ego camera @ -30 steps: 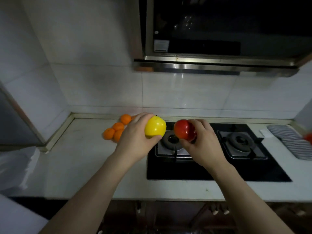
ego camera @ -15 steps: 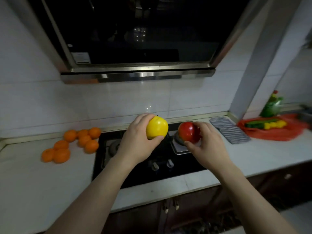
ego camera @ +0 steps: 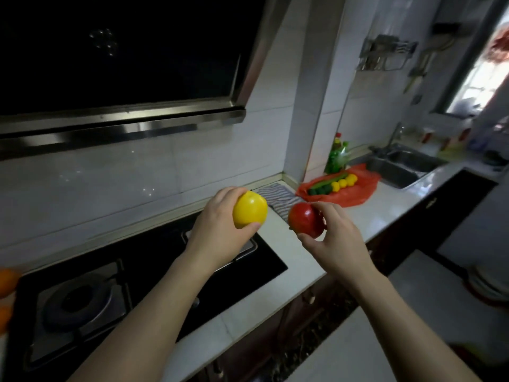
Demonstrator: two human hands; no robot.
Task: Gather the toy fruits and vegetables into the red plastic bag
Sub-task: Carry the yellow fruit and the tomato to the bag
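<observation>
My left hand (ego camera: 217, 232) grips a yellow toy apple (ego camera: 250, 213) above the right side of the gas stove (ego camera: 132, 285). My right hand (ego camera: 334, 241) holds a red toy apple (ego camera: 305, 220) over the white counter, fingers curled round it. The red plastic bag (ego camera: 349, 193) lies on the counter beyond both hands, next to the sink. On it lie a green toy cucumber (ego camera: 326, 184) and several small yellow toy fruits (ego camera: 344, 181). Two orange toy fruits (ego camera: 7, 281) show at the far left edge.
A striped cloth (ego camera: 278, 197) lies between the stove and the bag. A green bottle (ego camera: 336, 158) stands behind the bag. The steel sink (ego camera: 399, 168) is at the right. The range hood (ego camera: 121, 125) overhangs the stove. A white surface (ego camera: 413, 312) sits near right.
The view has swung right: the oranges slid to the left edge, and the red bag and sink came closer. Both hands carried their apples toward the bag.
</observation>
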